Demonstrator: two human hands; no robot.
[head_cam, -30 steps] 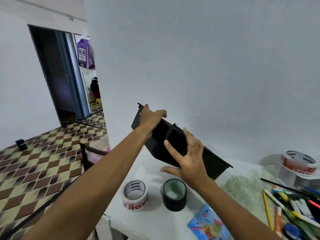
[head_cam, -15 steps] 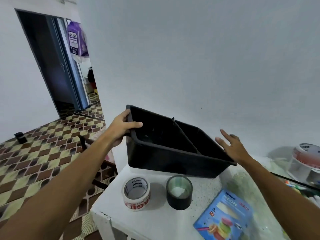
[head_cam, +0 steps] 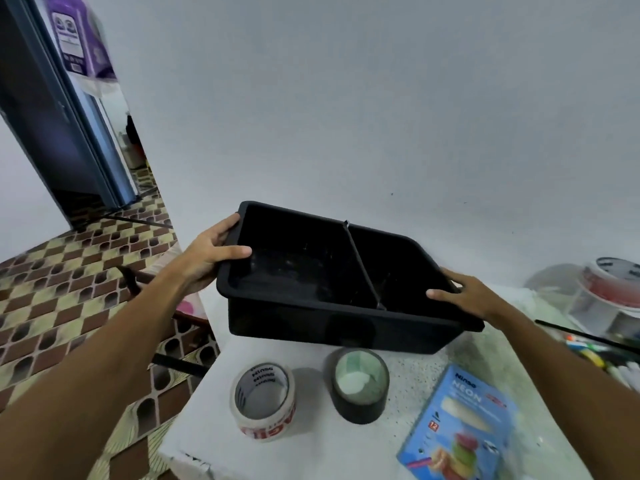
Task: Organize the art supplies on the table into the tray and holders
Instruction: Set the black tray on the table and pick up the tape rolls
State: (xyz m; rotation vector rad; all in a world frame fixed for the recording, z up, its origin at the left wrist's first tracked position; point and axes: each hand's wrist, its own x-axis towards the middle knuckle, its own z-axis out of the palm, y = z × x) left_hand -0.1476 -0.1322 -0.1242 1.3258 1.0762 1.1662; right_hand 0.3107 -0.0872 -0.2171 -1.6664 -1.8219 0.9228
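A black tray [head_cam: 346, 327] with two compartments, split by a thin divider, sits level and open side up over the far left part of the white table [head_cam: 207, 441]. Both compartments look empty. My left hand [head_cam: 207, 254] grips the tray's left rim, thumb lying over the edge. My right hand [head_cam: 467, 294] holds the right rim, thumb on the inner side. Whether the tray's bottom touches the table is hidden. In front of it stand a white tape roll [head_cam: 264, 403] with red print and a black tape roll [head_cam: 360, 386]. A blue Neon packet [head_cam: 457, 427] lies at front right.
Coloured markers and pencils [head_cam: 588, 353] and a thin black stick [head_cam: 585, 336] lie at the right edge. Behind them a red-printed tape roll [head_cam: 613, 282] sits on a clear container. The table's left edge drops to a chair [head_cam: 180, 306] and a checkered floor.
The tray turned from standing tilted on its side to level and open side up, and came down toward the table. My right hand left it, then took hold of the right rim.
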